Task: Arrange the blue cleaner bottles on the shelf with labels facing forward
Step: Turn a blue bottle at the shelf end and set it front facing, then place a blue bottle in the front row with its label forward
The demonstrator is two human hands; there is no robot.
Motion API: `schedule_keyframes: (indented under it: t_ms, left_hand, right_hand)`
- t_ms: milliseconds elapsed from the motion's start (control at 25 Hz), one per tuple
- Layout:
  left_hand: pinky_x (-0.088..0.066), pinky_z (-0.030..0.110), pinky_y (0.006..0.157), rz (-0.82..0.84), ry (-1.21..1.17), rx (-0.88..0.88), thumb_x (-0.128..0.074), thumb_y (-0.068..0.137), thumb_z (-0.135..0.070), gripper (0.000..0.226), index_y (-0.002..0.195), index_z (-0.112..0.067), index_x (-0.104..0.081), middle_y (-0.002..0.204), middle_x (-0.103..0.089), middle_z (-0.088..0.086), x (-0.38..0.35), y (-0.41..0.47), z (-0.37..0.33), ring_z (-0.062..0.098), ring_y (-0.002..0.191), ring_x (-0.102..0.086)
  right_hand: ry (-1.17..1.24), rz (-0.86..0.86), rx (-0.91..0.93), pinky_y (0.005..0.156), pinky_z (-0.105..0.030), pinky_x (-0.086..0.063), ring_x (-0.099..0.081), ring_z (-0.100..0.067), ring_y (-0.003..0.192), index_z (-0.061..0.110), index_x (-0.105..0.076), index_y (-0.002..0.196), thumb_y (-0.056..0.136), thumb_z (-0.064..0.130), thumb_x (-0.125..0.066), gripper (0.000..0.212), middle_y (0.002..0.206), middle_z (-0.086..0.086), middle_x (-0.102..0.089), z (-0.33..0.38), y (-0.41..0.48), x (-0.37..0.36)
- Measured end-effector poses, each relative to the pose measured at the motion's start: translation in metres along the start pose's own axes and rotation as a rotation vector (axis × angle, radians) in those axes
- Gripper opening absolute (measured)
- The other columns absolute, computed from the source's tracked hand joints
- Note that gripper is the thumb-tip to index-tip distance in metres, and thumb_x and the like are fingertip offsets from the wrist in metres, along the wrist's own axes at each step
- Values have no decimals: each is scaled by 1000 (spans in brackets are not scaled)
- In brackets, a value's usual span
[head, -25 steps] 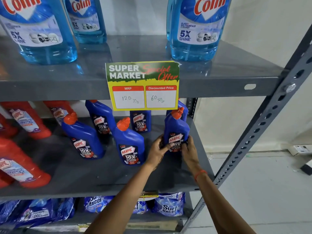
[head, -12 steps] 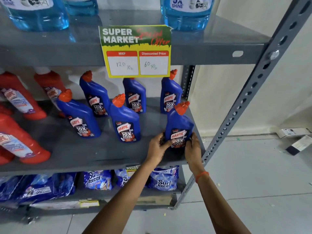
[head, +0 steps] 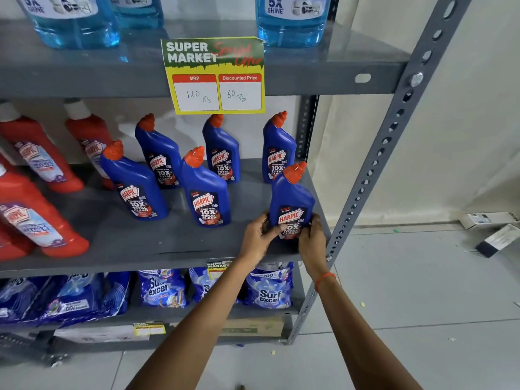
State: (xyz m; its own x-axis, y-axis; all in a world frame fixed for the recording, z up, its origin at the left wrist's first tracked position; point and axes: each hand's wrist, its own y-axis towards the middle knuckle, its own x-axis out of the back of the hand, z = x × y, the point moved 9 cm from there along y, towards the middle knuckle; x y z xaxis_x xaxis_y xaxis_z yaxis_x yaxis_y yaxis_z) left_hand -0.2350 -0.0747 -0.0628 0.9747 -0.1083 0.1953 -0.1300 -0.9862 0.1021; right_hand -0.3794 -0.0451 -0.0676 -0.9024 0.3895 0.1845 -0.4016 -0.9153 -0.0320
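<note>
At the front right corner of the middle shelf (head: pixel 174 249), a blue bottle (head: pixel 292 198) with an orange cap stands upright, its label turned toward the camera. The left hand (head: pixel 257 239) cups its lower left side, thumb laid across the bottom of the label and the other fingers wrapped behind. The right hand (head: pixel 312 243) presses against the lower right side, fingers close together and curled round the base; a red thread (head: pixel 325 280) circles that wrist.

Five more blue bottles stand on the same shelf, all apart from one another with labels forward: two in a front row (head: pixel 135 184) (head: pixel 206 190) to the left of the held one, and three behind (head: pixel 159 153) (head: pixel 222 150) (head: pixel 278 147). Red bottles (head: pixel 36 220) fill the left end. A yellow price card (head: pixel 215 76) hangs from the shelf above, where large light-blue bottles (head: pixel 292 21) sit. Blue detergent packets (head: pixel 268 288) lie on the shelf below.
</note>
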Motion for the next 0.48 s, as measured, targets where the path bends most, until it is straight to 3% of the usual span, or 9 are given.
schedule_keyframes:
  t_ms: [120, 200, 280, 360, 440, 480]
  left_hand:
    - [-40, 0, 83, 31, 68, 21, -68, 82, -26, 62, 135, -14, -40, 129, -54, -1, 1, -8, -3, 10, 121, -49]
    - [-32, 6, 97, -32, 112, -48, -65, 83, -29, 70, 142, -17, -30, 141, -41, -8, 11, -17, -20, 2, 128, -34]
    - [-33, 21, 109, -165, 121, -173, -63, 85, -22, 61, 139, -15, -35, 145, -42, -1, 36, -25, -47, 6, 132, -35]
    - [-38, 38, 110, -245, -16, -230, -59, 88, -15, 50, 135, -18, -42, 140, -49, 0, 61, -30, -66, 10, 131, -42]
    - [-40, 45, 108, -376, -24, -326, -60, 86, -11, 54, 135, -20, -39, 138, -47, -2, 94, -37, -77, 15, 131, -43]
    - [-41, 42, 107, -458, 55, -358, -62, 84, -13, 60, 137, -19, -34, 141, -44, 3, 113, -40, -77, 20, 132, -41]
  right_hand:
    - [94, -89, 57, 75, -12, -49, -56, -19, 109, 8, -37, 131, 91, -4, -35, 42, 120, -10, -55, 15, -12, 3]
    - [140, -207, 188, 89, -8, -46, -45, -12, 124, 13, -26, 140, 92, -3, -36, 51, 142, -8, -41, 38, -31, 7]
    - [119, -286, 389, 110, -16, -34, -28, -13, 140, 16, -22, 143, 90, -6, -35, 59, 153, -6, -27, 70, -52, -1]
    - [65, -286, 572, 117, -35, -28, -19, -13, 144, 16, -23, 142, 88, -7, -36, 61, 154, -3, -24, 101, -68, -20]
    - [17, -248, 707, 118, -37, -26, -20, -16, 144, 8, -27, 140, 86, -9, -37, 57, 151, -6, -27, 124, -80, -50]
    - [-4, -209, 747, 119, -33, -24, -22, -18, 143, 6, -29, 139, 85, -10, -38, 57, 149, -9, -29, 131, -84, -68]
